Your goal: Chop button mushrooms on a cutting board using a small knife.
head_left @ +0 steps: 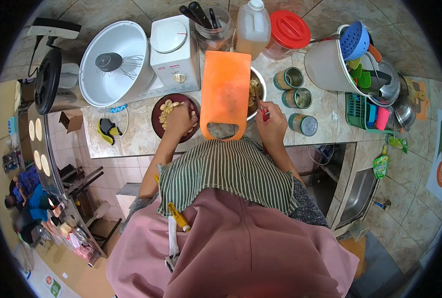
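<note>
My left hand is in a dark red plate of pale, small food pieces, its fingers curled down among them; what they grip is hidden. My right hand is closed round a red-handled knife at the right edge of a white-rimmed bowl with sliced food in it. An orange cutting board lies over much of that bowl, between my hands, its handle cutout toward me. Three cans stand right of the bowl.
A white mixer with bowl, jug, red-lidded container and utensil bucket line the counter's back. A green basket sits right, above a sink. People are at far left, near a griddle.
</note>
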A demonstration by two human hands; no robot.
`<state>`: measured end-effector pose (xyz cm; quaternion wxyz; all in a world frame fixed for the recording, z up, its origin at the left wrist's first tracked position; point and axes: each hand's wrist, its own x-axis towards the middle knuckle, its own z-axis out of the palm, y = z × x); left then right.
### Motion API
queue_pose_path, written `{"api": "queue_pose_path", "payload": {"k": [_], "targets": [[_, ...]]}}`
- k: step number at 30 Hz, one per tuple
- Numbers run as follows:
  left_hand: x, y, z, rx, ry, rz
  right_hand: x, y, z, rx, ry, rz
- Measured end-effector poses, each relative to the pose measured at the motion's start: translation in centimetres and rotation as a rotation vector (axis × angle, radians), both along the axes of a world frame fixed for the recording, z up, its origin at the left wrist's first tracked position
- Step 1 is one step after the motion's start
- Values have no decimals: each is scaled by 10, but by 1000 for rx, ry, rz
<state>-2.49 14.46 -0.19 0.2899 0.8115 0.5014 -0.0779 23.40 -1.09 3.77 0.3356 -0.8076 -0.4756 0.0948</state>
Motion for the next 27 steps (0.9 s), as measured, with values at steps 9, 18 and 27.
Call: {"api": "queue_pose_path", "payload": {"k": [9, 18, 27], "targets": [[62, -6, 41, -378, -918, 293, -12, 9, 5, 85, 218, -36], [125, -11, 11, -15, -803, 169, -9, 22, -14, 35, -30, 62], [119, -11, 3, 41, -895, 156, -9, 17, -9, 33, -74, 151]]}}
